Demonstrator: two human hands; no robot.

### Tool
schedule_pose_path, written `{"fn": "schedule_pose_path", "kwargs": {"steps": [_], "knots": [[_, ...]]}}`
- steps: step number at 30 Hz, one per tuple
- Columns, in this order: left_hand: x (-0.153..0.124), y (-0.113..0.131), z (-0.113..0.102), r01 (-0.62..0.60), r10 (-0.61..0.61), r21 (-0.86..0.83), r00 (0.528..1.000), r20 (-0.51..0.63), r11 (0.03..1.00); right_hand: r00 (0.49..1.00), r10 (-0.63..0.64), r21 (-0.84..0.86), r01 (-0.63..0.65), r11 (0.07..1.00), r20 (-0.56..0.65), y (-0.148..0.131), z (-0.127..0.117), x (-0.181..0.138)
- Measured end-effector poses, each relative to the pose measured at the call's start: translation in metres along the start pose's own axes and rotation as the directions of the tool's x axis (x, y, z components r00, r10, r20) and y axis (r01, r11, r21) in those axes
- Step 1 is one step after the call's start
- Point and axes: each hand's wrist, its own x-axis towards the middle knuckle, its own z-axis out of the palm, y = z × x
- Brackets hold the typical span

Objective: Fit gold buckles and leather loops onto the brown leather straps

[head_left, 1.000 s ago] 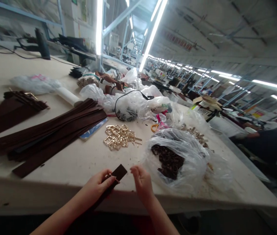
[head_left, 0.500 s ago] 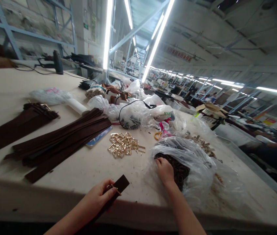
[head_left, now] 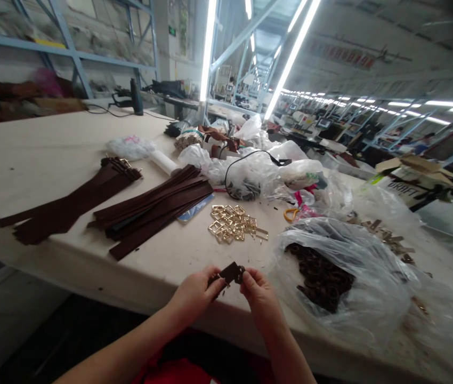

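Left hand (head_left: pixel 194 290) pinches the brown strap (head_left: pixel 229 273) end; right hand (head_left: pixel 259 292) pinches a dark loop (head_left: pixel 240 273) against it, beside the loop-filled bag (head_left: pixel 338 272), keeping supply close.

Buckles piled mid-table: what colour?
Shiny gold, seen in the head view: the buckles lie beside the dark brown straps.

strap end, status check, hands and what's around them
Left hand grips strap end. Right hand holds small dark loop against strap tip. Bag of loops just right, buckles ahead; nothing between the hands.
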Motion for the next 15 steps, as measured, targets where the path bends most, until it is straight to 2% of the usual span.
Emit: {"fn": "schedule_pose_path", "kwargs": {"steps": [5, 10, 15], "knots": [[-0.003, -0.0014, 0.001, 0.022, -0.031, 0.082, 0.995, 0.099, 0.996, 0.991, -0.135, -0.116, 0.132, 0.984, -0.014, 0.0035, -0.0015, -0.0032], [0.0004, -0.002, -0.0027, 0.0, 0.002, -0.007, 0.977, 0.214, 1.0, 0.992, -0.091, -0.103, 0.1, 0.99, 0.089, 0.002, -0.0082, -0.0056], [0.0033, -0.0065, -0.0016, 0.009, -0.001, -0.032, 0.972, 0.235, 0.999, 0.993, -0.097, -0.097, 0.104, 0.99, 0.074, -0.0007, -0.0064, -0.0059]]}}
